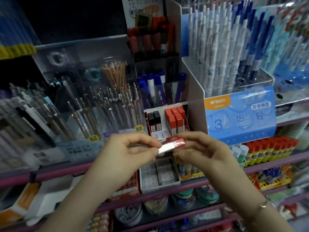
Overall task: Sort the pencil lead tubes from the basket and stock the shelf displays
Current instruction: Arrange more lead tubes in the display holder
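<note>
From the head view, I have both hands up in front of the shelf, sharing one lead tube [170,146]. My left hand [132,148] pinches its pale, clear end between thumb and fingers; my right hand [200,148] pinches the red-capped end. Both hands are closed down narrow on the tube, nothing else in them. The tube lies nearly level, its long axis running left to right and tipped up slightly toward the red cap on the right.

The relation that matters: the display box [167,121] sits directly behind and just above the tube, close to it. In it the black tubes [154,121] stand upright at the left and the red tubes [175,119] upright at the right, with bare white slots in front between them. So I judge the tube must turn from level to upright, cap up, and go up and away from me into the red side. My right hand is the nearer one to that column and already has the cap end.

The tube looks like a slim, flat, hard plastic case, glossy, with a clear body; the motion blur makes me unsure whether it is one tube or two pressed together. The box is thin white card with a red edge. I cannot see the basket in this view.
</note>
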### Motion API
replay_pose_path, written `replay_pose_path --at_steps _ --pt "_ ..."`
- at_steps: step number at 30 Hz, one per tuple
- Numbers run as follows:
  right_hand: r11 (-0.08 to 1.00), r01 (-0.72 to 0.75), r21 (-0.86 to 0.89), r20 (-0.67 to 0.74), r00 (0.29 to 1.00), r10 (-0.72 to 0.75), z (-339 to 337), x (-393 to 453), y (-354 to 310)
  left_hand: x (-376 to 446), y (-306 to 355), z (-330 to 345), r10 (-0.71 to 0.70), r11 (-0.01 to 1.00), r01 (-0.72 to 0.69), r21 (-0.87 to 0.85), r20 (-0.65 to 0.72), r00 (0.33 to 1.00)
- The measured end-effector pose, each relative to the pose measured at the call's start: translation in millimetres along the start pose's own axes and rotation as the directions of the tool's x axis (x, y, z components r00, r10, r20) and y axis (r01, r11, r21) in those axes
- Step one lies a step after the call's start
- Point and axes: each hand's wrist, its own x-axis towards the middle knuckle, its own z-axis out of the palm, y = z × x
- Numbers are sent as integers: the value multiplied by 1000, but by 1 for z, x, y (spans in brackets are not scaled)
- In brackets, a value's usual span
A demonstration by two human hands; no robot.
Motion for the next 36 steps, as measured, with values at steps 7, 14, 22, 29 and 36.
replay_pose_path --at_steps 7,14,22,29,36 --pt "987 -39 155 -193 979 69 14 -2 11 -7 -12 19 -42 999 40 16 73 997" --pt "985 97 -141 -201 972 -124 24 -6 12 -6 -9 26 174 932 -183 312 58 983" --pt "947 2 321 -166 985 54 22 -4 11 32 38 9 275 952 -277 130 33 961" --pt "773 -18 634 -143 980 140 20 7 14 43 46 -1 221 947 -269 173 256 941" --pt "975 116 189 -362 931 -41 27 9 29 51 51 2 250 901 -270 341 102 963"
